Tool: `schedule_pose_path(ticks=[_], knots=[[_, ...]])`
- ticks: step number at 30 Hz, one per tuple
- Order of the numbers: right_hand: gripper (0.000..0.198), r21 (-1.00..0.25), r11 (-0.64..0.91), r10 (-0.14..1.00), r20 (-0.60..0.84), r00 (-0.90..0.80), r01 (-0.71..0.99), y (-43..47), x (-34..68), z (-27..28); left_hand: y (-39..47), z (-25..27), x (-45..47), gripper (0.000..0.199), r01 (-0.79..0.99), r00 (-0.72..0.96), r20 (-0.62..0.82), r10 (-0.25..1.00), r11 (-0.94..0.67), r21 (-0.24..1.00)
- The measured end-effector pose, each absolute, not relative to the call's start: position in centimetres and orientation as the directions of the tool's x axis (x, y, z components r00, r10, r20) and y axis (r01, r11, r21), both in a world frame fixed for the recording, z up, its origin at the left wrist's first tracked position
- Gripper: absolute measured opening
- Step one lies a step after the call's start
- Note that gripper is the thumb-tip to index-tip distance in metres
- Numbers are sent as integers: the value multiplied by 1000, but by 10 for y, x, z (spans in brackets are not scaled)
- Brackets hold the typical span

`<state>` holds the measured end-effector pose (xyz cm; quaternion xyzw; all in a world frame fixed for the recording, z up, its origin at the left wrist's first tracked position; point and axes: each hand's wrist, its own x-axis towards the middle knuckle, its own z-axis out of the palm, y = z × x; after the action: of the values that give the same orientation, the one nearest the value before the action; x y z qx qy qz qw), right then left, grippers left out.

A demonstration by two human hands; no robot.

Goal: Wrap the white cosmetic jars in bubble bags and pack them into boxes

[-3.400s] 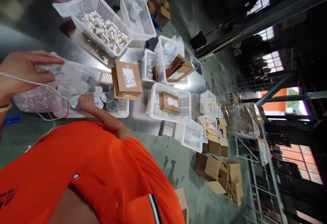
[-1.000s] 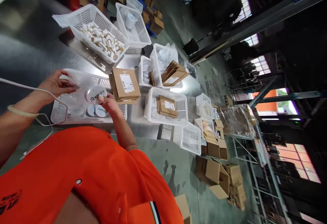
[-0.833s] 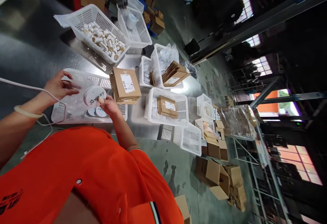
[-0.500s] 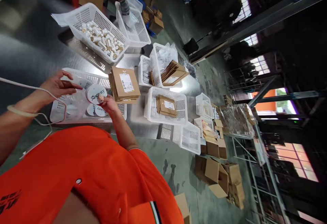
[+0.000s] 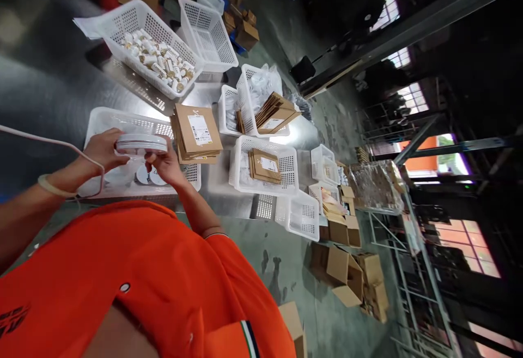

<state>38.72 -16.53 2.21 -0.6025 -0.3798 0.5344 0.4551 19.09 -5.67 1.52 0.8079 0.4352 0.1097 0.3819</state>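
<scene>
Between both hands is a flat round white jar (image 5: 141, 142), turned edge-on above a white basket (image 5: 186, 175). My left hand (image 5: 104, 151) grips its left side, thumb beneath. On the right side, my right hand (image 5: 166, 166) has its fingers closed around the edge. More round white jars (image 5: 147, 175) with dark lettering lie in the basket below, partly covered by clear plastic. A stack of brown cardboard mailers (image 5: 199, 130) with white labels sits just right of my right hand.
A thin white cable (image 5: 53, 139) crosses over my left wrist. Farther back is a basket of small white-and-gold bottles (image 5: 161, 64), beside another white basket (image 5: 208, 36). Baskets with mailers (image 5: 265, 166) and plastic bags (image 5: 263, 85) stand to the right. Open cartons (image 5: 341, 276) lie on the floor.
The jar has tilted from its lettered top facing me to edge-on. My left hand has moved right and taken hold of it. The co-worker's gloved hand has left the far basket.
</scene>
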Motion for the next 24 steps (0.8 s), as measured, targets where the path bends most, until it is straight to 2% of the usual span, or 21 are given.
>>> schedule_pose_path(ticks=[2, 4, 6, 8, 11, 14, 18, 24], knots=[[41, -929, -315, 949, -309, 58, 196, -163, 390, 22, -57, 12, 190, 66, 581, 594, -80, 801, -357, 732], [41, -826, -295, 951, -304, 62, 480, -161, 394, 24, -58, 7, 187, 84, 547, 596, -35, 803, -373, 750], [35, -631, -274, 948, -304, 93, 726, -161, 397, 29, -59, 4, 185, 92, 555, 602, -61, 796, -361, 750], [32, -425, -245, 939, -329, 104, 872, -160, 397, 33, -62, 3, 186, 90, 592, 595, -114, 796, -338, 732], [35, -233, -216, 923, -366, 120, 948, -160, 391, 37, -65, 4, 193, 71, 651, 541, -118, 833, -327, 685], [42, -136, -209, 921, -359, 149, 968, -161, 381, 40, -65, 0, 199, 52, 658, 454, 18, 891, -349, 667], [52, -58, -252, 917, -334, 219, 966, -167, 372, 46, -64, -11, 203, 43, 600, 417, 149, 897, -395, 696], [50, 22, -194, 916, -353, 189, 981, -171, 368, 47, -79, -2, 214, 43, 565, 426, 128, 896, -374, 735]])
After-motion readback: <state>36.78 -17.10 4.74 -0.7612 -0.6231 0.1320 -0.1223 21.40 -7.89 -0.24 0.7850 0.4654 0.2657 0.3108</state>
